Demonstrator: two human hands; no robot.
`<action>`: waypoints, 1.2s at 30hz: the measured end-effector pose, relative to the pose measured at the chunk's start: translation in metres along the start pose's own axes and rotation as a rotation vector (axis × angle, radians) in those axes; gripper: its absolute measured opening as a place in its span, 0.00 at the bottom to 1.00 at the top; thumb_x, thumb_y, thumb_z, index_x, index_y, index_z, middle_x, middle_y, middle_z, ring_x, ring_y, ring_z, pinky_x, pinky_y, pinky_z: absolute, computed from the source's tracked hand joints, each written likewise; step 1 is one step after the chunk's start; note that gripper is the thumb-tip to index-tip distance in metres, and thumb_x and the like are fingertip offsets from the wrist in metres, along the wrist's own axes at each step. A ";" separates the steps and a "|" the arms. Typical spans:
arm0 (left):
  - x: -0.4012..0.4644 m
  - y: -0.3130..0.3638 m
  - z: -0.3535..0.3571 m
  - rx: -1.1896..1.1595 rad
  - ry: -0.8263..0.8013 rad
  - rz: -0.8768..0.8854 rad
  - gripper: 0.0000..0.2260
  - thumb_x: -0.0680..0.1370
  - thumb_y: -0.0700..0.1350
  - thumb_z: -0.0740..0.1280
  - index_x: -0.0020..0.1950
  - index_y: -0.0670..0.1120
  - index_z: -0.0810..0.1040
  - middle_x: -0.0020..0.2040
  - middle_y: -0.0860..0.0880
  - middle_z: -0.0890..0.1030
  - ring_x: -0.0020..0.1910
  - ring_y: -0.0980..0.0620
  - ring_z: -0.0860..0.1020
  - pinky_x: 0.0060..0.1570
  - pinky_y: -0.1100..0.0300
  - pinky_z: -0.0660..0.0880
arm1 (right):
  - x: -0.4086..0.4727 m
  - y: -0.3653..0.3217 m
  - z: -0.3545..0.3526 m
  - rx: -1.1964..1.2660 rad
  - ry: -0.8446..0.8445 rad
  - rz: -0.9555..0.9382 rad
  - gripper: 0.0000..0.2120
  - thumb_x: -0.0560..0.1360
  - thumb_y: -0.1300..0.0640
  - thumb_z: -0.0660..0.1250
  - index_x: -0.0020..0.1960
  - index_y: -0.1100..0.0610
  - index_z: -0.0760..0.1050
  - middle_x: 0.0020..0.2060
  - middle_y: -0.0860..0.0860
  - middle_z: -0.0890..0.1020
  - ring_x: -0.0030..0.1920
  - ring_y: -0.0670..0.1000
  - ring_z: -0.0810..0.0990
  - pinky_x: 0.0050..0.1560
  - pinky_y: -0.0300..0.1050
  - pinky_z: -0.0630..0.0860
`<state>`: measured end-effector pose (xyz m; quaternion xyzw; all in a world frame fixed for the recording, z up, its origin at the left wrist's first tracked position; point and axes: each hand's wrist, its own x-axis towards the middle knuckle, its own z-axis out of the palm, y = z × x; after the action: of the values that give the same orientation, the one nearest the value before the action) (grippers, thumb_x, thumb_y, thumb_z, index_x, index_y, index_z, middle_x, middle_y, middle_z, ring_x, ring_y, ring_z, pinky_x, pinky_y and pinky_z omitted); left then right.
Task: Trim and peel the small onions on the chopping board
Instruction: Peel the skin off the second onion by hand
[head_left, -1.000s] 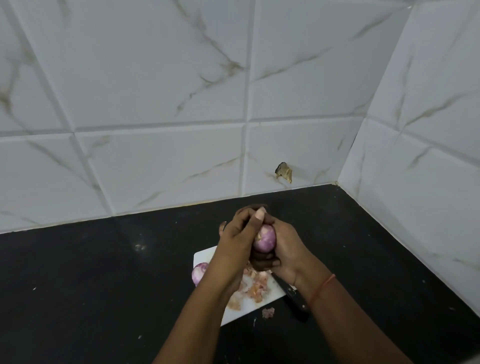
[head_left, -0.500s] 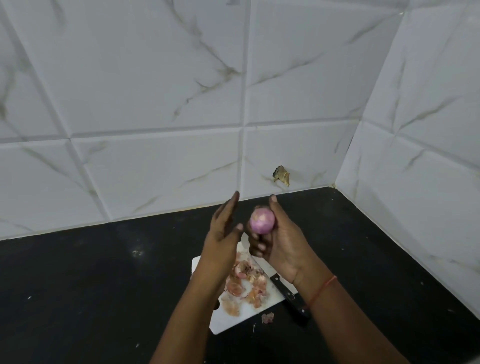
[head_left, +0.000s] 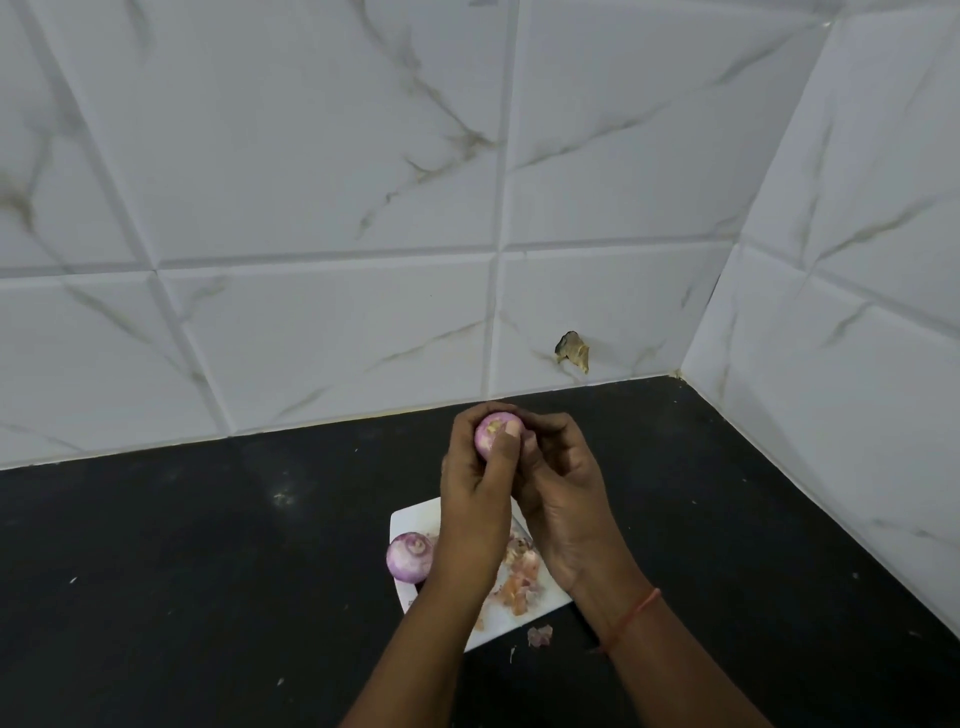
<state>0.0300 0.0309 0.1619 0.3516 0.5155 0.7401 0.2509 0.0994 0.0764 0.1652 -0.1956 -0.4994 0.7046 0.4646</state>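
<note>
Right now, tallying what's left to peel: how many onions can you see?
2. One onion is held up between both hands; the other onion sits at the chopping board's left edge. The arms may hide more.

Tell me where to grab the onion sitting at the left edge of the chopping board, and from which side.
Take the onion on the board around its rounded purple sides, coming from above and the left. Its trimmed flat end faces up, so thumb and fingers can likely close across the widest part. The left side is open counter; the left hand and peels crowd its right.
</note>
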 end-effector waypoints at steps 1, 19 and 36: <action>0.001 0.002 0.002 -0.057 0.030 -0.051 0.14 0.75 0.56 0.70 0.55 0.48 0.80 0.50 0.51 0.83 0.53 0.51 0.82 0.57 0.52 0.80 | -0.001 0.002 0.000 -0.037 0.007 -0.013 0.24 0.62 0.39 0.79 0.52 0.51 0.80 0.54 0.58 0.82 0.58 0.59 0.81 0.56 0.54 0.78; 0.009 0.000 -0.039 0.075 -0.352 -0.051 0.19 0.82 0.50 0.57 0.72 0.52 0.73 0.66 0.53 0.80 0.66 0.55 0.78 0.64 0.58 0.77 | -0.003 -0.010 -0.008 0.394 0.069 0.264 0.10 0.73 0.59 0.65 0.52 0.61 0.78 0.51 0.61 0.83 0.50 0.59 0.84 0.45 0.49 0.84; 0.002 -0.006 -0.023 0.106 -0.366 0.049 0.19 0.83 0.47 0.59 0.74 0.54 0.70 0.72 0.55 0.75 0.72 0.54 0.72 0.71 0.54 0.71 | -0.011 -0.017 -0.012 0.500 0.072 0.290 0.09 0.72 0.62 0.65 0.45 0.59 0.84 0.49 0.60 0.84 0.50 0.57 0.85 0.42 0.46 0.83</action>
<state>0.0104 0.0210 0.1517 0.5056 0.4906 0.6415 0.3036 0.1215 0.0752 0.1726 -0.1694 -0.2603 0.8574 0.4104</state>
